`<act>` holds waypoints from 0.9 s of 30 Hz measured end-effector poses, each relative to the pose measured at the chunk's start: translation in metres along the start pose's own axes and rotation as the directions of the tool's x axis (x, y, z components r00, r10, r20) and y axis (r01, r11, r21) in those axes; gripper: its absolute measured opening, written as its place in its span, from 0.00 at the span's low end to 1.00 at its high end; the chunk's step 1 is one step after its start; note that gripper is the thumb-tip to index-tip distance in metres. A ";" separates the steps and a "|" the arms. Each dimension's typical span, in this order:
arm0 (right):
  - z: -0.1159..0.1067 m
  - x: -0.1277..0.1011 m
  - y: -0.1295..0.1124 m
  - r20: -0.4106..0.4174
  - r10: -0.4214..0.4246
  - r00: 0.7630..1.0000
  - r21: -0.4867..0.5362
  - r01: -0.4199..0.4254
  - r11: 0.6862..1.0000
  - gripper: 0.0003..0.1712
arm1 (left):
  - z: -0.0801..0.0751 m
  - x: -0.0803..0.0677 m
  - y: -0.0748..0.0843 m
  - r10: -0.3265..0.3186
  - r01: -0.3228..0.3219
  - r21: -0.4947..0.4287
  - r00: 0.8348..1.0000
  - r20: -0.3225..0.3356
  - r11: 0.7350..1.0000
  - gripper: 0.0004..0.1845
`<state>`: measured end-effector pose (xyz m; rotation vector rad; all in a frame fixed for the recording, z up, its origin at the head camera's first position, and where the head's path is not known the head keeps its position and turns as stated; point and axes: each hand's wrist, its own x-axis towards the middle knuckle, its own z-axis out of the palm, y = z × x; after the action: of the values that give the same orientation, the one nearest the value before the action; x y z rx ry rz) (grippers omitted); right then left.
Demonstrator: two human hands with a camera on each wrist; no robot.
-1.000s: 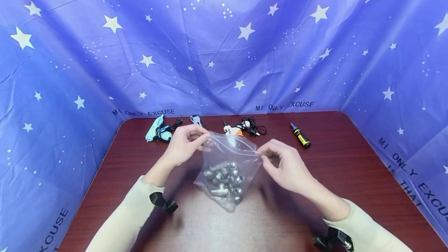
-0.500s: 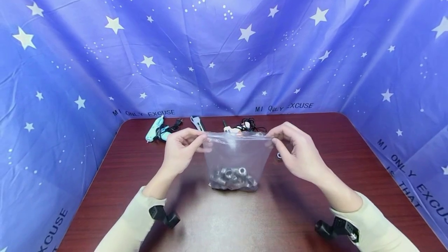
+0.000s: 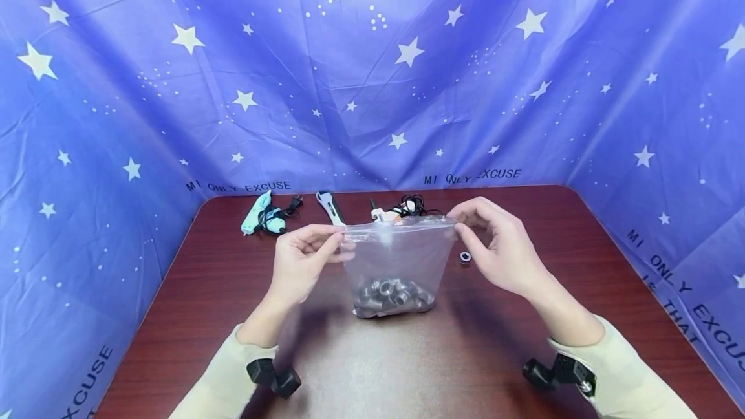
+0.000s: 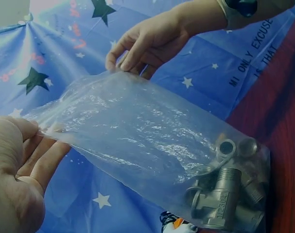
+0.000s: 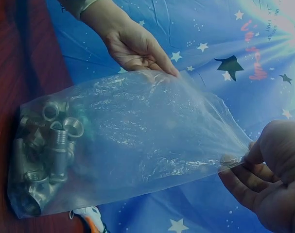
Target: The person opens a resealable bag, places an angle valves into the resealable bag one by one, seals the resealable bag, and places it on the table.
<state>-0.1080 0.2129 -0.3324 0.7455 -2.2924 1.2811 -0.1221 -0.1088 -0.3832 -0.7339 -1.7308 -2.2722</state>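
Note:
A clear plastic zip bag (image 3: 398, 257) stands on the dark red table (image 3: 372, 367), with several grey metal pipe fittings (image 3: 391, 295) heaped in its bottom. My left hand (image 3: 302, 260) pinches the bag's top left corner and my right hand (image 3: 497, 244) pinches the top right corner, stretching the top edge flat between them. In the left wrist view the bag (image 4: 152, 141) spreads from my left hand (image 4: 21, 174) to my right hand (image 4: 147, 43), with the fittings (image 4: 225, 194) low right. The right wrist view shows the bag (image 5: 132, 141), the fittings (image 5: 45, 155) and my right hand (image 5: 271, 179).
One loose metal fitting (image 3: 465, 257) lies on the table just right of the bag. Along the back edge lie a mint glue gun (image 3: 260, 213), a wrench (image 3: 330, 206) and a white and orange tool with a black cord (image 3: 401, 210). Blue star-printed cloth (image 3: 372, 70) walls the table.
My right hand rose and moved right, pulling the bag's top edge taut and level. The bag went from tilted and hanging to upright on the table, the fittings settling in its bottom.

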 end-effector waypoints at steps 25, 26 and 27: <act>0.071 0.059 -0.042 0.336 -0.218 0.916 -0.250 0.311 0.917 0.04 | 0.025 0.002 -0.004 0.035 -0.029 0.177 0.999 -0.028 0.984 0.04; 0.072 0.059 -0.042 0.337 -0.212 0.917 -0.260 0.307 0.915 0.04 | 0.025 0.001 -0.003 0.031 -0.025 0.188 0.999 -0.032 0.982 0.03; 0.073 0.059 -0.043 0.339 -0.205 0.918 -0.271 0.304 0.913 0.04 | 0.026 0.001 -0.003 0.030 -0.022 0.200 0.999 -0.035 0.980 0.03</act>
<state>-0.1332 0.1165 -0.3065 1.1450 -2.4492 0.6888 -0.1176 -0.0834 -0.3800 -0.6634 -1.8841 -2.0431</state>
